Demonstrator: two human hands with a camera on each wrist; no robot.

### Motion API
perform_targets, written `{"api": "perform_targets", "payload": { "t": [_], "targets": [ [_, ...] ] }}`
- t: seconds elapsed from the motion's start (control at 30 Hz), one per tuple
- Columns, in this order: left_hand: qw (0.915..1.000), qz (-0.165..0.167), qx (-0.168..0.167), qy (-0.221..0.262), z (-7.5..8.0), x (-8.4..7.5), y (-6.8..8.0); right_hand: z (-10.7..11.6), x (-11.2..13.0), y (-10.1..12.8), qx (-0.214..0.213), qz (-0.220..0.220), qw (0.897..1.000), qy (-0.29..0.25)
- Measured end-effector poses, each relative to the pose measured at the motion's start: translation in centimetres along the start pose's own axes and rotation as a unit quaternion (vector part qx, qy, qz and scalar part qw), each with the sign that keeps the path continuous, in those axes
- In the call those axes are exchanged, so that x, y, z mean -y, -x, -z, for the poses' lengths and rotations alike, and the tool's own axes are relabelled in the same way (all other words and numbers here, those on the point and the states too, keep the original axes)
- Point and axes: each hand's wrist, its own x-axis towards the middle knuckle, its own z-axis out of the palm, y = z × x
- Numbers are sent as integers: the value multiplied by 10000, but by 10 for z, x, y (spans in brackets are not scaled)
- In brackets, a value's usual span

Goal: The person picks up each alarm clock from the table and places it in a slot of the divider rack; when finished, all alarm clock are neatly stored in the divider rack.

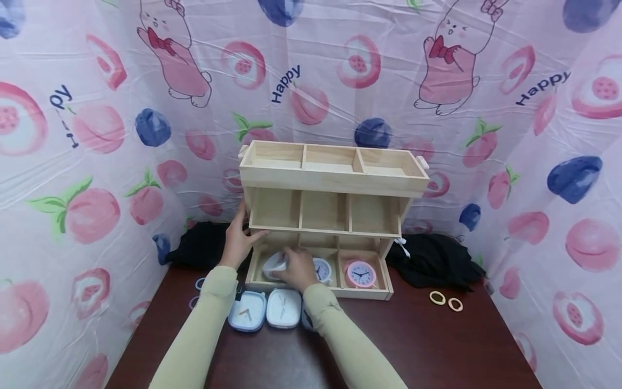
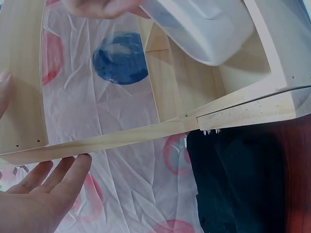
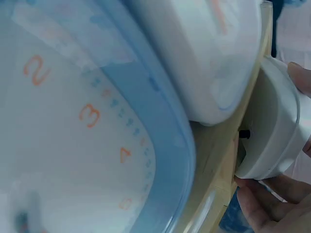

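Low in the centre of the head view, a right hand [image 1: 297, 269] grips a white clock [image 1: 275, 265] tilted in the lower-left compartment of a wooden organiser [image 1: 335, 183]. Its moulded plastic case looks light, rigid and smooth, likely slippery, and best held by the rim, clear of the face. At left of centre, the left hand [image 1: 239, 237], fingers straight, steadies the organiser's side. Just below, a blue clock [image 1: 248, 312] shows orange numerals 2, 3 and 4 in the right wrist view. "Happy" is printed on the backdrop [image 1: 286, 84] at upper centre
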Motion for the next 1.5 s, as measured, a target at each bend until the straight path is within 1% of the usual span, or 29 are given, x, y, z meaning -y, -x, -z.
{"api": "perform_targets", "payload": {
  "t": [0.07, 0.13, 0.27, 0.43, 0.57, 0.7, 0.83, 0.93, 1.0, 1.1, 1.23, 1.37, 1.5],
  "targets": [
    [10000, 11, 10, 39, -1, -1, 0, -2, 0, -2, 58, 43, 9997, 223],
    [10000, 20, 13, 85, -2, -2, 0, -3, 0, -3, 120, 64, 9994, 329],
    [9999, 15, 5, 134, -3, -2, 0, -4, 2, -5, 282, 38, 9989, 379],
    [9999, 8, 22, 131, -3, -1, 1, -8, 3, -6, 588, -69, 9968, 532],
    [9999, 38, 10, 139, -3, -1, 2, -11, 2, -5, 721, -72, 9955, 611],
    [9999, 41, 0, 104, -2, -2, 2, -11, 2, -3, 722, 20, 9956, 591],
    [10000, 50, 19, 81, 0, -2, 3, -7, 4, 3, 588, 303, 9967, 470],
    [9999, 70, 20, 102, 1, -2, 3, 1, 3, 11, 339, 599, 9968, 398],
    [9999, 76, 23, 112, 1, -2, 3, 9, 1, 19, 150, 722, 9966, 378],
    [9999, 66, 21, 124, 1, -2, 2, 22, -5, 33, -138, 841, 9955, 409],
    [9999, 58, 20, 108, 0, -1, 3, 38, -17, 54, -402, 957, 9933, 500],
    [9999, 63, -5, 85, 0, -1, 2, 52, -27, 78, -384, 1041, 9921, 586],
    [9999, 57, 16, 108, -1, 0, 2, 60, -35, 103, -49, 1112, 9902, 839]
  ]
}}
